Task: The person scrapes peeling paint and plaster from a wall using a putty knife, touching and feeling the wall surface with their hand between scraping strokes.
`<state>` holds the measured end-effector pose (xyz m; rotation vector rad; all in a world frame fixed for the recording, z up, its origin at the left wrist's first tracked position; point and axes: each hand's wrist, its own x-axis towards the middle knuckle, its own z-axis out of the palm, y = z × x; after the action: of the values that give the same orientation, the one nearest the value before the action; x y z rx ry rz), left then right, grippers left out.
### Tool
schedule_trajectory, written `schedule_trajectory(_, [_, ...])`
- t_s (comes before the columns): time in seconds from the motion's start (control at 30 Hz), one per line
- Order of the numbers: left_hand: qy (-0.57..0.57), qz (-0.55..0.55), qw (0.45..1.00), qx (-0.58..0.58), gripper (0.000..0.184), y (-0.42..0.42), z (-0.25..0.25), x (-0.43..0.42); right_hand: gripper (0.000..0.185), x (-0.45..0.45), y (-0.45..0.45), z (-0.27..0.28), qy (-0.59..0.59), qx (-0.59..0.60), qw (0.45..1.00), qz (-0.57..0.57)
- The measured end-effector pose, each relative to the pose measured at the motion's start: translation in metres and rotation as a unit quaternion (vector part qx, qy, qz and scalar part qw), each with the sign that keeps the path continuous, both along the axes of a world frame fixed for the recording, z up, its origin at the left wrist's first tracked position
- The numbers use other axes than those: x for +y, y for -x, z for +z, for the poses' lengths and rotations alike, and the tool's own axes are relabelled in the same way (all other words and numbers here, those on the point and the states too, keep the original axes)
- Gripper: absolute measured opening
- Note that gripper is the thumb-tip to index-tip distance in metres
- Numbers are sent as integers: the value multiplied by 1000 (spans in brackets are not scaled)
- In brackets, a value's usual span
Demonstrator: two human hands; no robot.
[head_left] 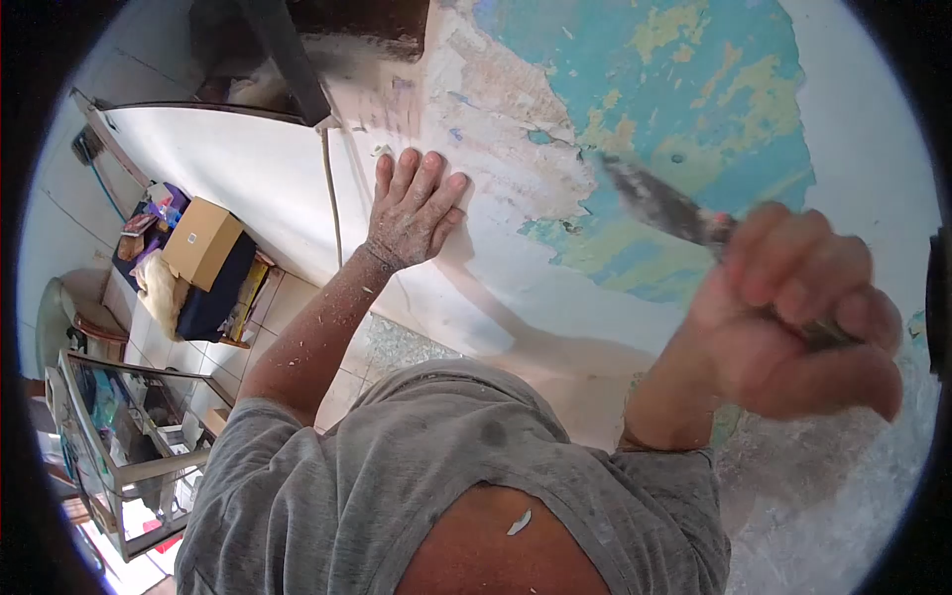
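Observation:
My left hand lies flat on the wall, fingers spread, dusted with pale flakes. My right hand is wrapped round the handle of a scraper, slightly blurred. The scraper's dull metal blade points up and left, its tip over the border between bare plaster and paint; whether it touches the wall I cannot tell. The wall carries a patch of turquoise and yellowish old paint with ragged edges. Between that patch and my left hand is rough, whitish plaster.
A dark-framed opening is at the top, with a cord running down beside it. At left a cardboard box sits on a cluttered dark-covered stand, above a glass-panelled cabinet. Pale debris covers the floor at lower right.

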<state>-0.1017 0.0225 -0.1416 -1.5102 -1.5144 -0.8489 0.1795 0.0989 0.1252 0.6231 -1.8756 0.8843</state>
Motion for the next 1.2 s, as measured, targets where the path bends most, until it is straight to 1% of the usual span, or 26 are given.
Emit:
schedule_trajectory(0.03, [2,1,1000,0,58,-3,-5,-4,61,-1,-8,6,2,0,1000,1])
schedule_trajectory(0.1, [29,4,999,-37,62,-6,-14,-10,58,-2,-17,15,-22,21,1000,4])
schedule_trajectory(0.13, [28,6,999,-37,62,-8,-18,-14,58,-1,-12,11,-22,22,999,6])
schedule_trajectory(0.2, [86,17,994,-67,66,-15,-24,-25,59,4,3,1,-8,27,999,31])
schedule_trajectory(0.23, [85,20,994,-67,66,-17,-25,-32,59,5,3,3,-9,28,999,34])
schedule_trajectory(0.3, [159,1,981,-111,68,-25,-28,-47,56,7,-3,6,-15,-2,999,37])
schedule_trajectory(0.33, [157,0,981,-110,68,-29,-27,-51,56,5,-10,10,-17,-1,999,37])
schedule_trajectory(0.4, [171,-29,970,-169,68,-36,-22,-62,52,-3,-22,17,-13,-7,1000,14])
schedule_trajectory(0.43, [171,-27,970,-170,68,-38,-16,-63,52,-1,-20,15,-12,-8,1000,16])
schedule_trajectory(0.5, [123,-65,977,-163,69,-43,2,-59,45,8,-10,9,-25,27,997,-62])
schedule_trajectory(0.53, [123,-65,977,-164,69,-46,14,-56,45,10,4,0,-25,27,997,-62])
schedule_trajectory(0.6, [59,-89,980,-166,69,-48,46,-47,40,7,37,-16,106,47,992,43])
schedule_trajectory(0.63, [44,-85,984,-150,68,-47,64,-43,40,8,35,-15,105,47,992,45])
schedule_trajectory(0.7, [6,-83,990,-117,67,-46,104,-34,35,10,21,-14,86,76,993,1])
schedule_trajectory(0.73, [-16,-84,991,-99,67,-45,122,-29,35,5,14,-11,87,74,993,0])
schedule_trajectory(0.77, [-14,-85,991,-101,67,-46,139,-22,33,-3,5,-6,105,62,992,-21])
schedule_trajectory(0.83, [-61,-63,995,-43,67,-52,163,-6,32,-8,-8,-4,121,50,990,-46])
schedule_trajectory(0.87, [-60,-66,995,-44,67,-59,160,1,32,-9,-12,-5,132,44,989,-44])
schedule_trajectory(0.93, [56,-45,997,32,69,-69,141,15,33,-8,-20,-8,145,38,988,-45])
schedule_trajectory(1.0, [87,-66,991,79,70,-75,88,24,33,-5,-28,-12,145,37,988,-36])
schedule_trajectory(1.07, [148,-72,985,45,73,-78,33,14,35,-6,-34,-18,155,44,986,-47])
schedule_trajectory(1.1, [149,-74,985,44,73,-76,14,5,37,-5,-36,-22,163,51,984,-56])
schedule_trajectory(1.17, [233,-55,971,4,75,-73,-13,-18,38,-5,-37,-29,183,44,981,-52])
schedule_trajectory(1.2, [231,-56,971,4,75,-72,-19,-30,40,-4,-37,-33,201,40,978,-46])
